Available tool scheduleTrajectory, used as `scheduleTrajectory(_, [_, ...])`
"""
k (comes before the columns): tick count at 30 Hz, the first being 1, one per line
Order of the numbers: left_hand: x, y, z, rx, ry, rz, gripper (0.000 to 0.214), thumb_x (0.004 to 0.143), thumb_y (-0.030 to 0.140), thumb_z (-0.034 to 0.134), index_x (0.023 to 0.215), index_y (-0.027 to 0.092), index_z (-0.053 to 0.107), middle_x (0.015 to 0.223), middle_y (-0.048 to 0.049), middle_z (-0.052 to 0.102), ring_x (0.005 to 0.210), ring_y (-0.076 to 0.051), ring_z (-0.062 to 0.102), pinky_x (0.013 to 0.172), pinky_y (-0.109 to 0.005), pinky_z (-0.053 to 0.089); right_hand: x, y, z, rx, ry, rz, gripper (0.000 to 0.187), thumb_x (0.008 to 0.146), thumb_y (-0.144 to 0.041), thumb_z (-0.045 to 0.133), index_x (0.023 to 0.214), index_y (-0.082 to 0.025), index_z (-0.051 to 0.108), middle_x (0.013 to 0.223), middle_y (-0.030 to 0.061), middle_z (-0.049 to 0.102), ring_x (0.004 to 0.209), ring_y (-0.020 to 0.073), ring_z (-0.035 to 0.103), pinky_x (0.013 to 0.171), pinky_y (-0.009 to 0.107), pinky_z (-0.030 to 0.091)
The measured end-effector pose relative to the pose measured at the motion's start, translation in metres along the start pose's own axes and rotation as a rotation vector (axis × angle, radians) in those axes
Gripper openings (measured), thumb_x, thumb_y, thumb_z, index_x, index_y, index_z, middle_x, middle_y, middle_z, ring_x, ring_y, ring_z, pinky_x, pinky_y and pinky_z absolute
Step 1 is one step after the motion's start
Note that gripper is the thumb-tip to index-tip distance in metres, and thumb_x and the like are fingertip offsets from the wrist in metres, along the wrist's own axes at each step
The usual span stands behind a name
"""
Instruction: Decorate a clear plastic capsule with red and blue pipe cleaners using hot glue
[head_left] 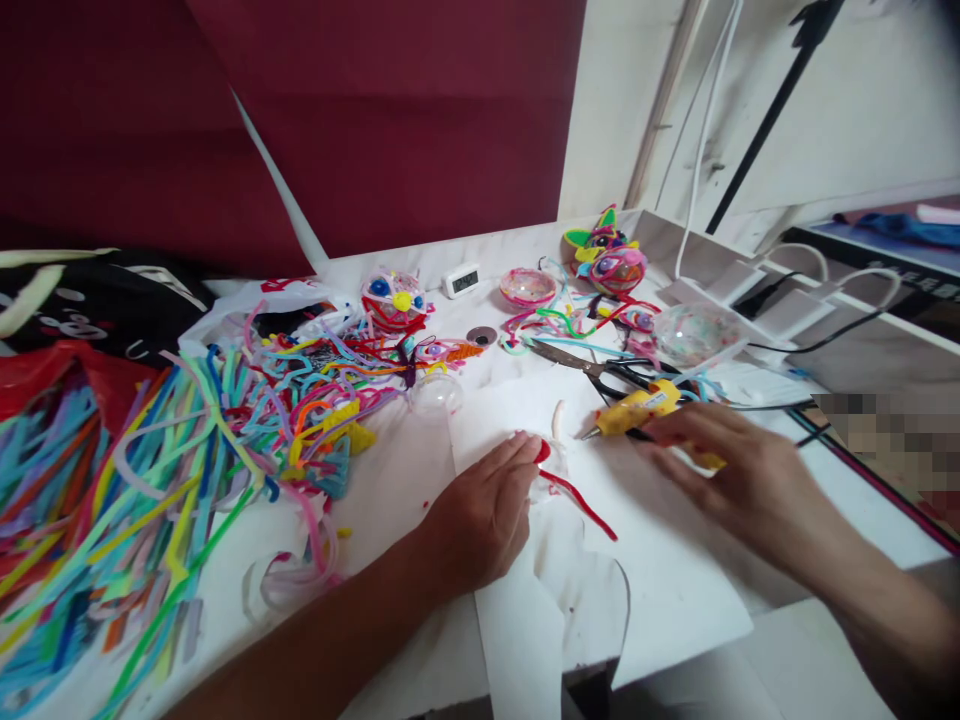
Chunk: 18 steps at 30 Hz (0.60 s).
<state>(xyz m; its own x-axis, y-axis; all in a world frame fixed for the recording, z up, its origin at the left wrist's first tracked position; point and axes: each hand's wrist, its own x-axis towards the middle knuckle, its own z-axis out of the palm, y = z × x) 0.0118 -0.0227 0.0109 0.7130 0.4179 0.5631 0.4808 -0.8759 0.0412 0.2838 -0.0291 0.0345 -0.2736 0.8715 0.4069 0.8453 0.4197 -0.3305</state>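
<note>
My left hand point(484, 510) rests over the white paper, its fingers pinched together on a red pipe cleaner point(581, 500). One end of it bends into a small curl at my fingertips, and the rest trails toward the lower right. My right hand point(739, 475) is wrapped around a yellow hot glue gun point(637, 408). Its metal nozzle points left, a short way from the curl. A pale pipe cleaner piece point(557, 418) stands up just behind my left fingertips. Under both hands lie sheets of white paper point(660, 590), one with a cut, curved edge.
A large heap of colourful pipe cleaners point(142, 500) covers the left side. Scissors point(585, 366) lie behind the glue gun. Farther back are a small digital clock point(460, 281), decorated balls point(394, 300) and clear half-shells point(694, 335). White chargers with cables point(791, 305) stand at the right.
</note>
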Motion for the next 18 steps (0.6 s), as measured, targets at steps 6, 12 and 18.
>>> scheduleTrajectory(6, [-0.001, 0.001, 0.001, 0.009, -0.005, -0.024, 0.039, 0.083, 0.003, 0.042, 0.122, -0.001, 0.043, 0.126, -0.0246, 0.055, 0.131, -0.029, 0.041, 0.104, -0.044, 0.047, 0.014, -0.047, 0.023, 0.16, -0.36, -0.087, 0.021, 0.09, -0.032, 0.048, 0.091, -0.017, 0.063, 0.085, 0.0074, 0.061, 0.074, 0.0183, 0.058, 0.066, 0.031, 0.046])
scheduleTrajectory(12, [-0.002, 0.0, 0.002, 0.004, -0.002, -0.018, 0.039, 0.083, 0.003, 0.042, 0.122, -0.001, 0.044, 0.126, -0.0233, 0.055, 0.131, -0.028, 0.041, 0.106, -0.044, 0.046, 0.021, -0.045, 0.027, 0.141, -0.387, -0.105, 0.02, 0.089, -0.028, 0.046, 0.089, -0.015, 0.06, 0.084, 0.0081, 0.06, 0.074, 0.0189, 0.056, 0.064, 0.032, 0.043])
scheduleTrajectory(18, [-0.001, -0.001, 0.001, 0.0, -0.017, -0.014, 0.04, 0.082, 0.003, 0.041, 0.121, -0.002, 0.044, 0.127, -0.0245, 0.054, 0.133, -0.029, 0.039, 0.107, -0.044, 0.044, 0.023, -0.043, 0.03, 0.192, -0.393, -0.135, 0.02, 0.089, -0.021, 0.044, 0.089, -0.015, 0.063, 0.082, 0.0072, 0.062, 0.075, 0.0173, 0.057, 0.067, 0.029, 0.042])
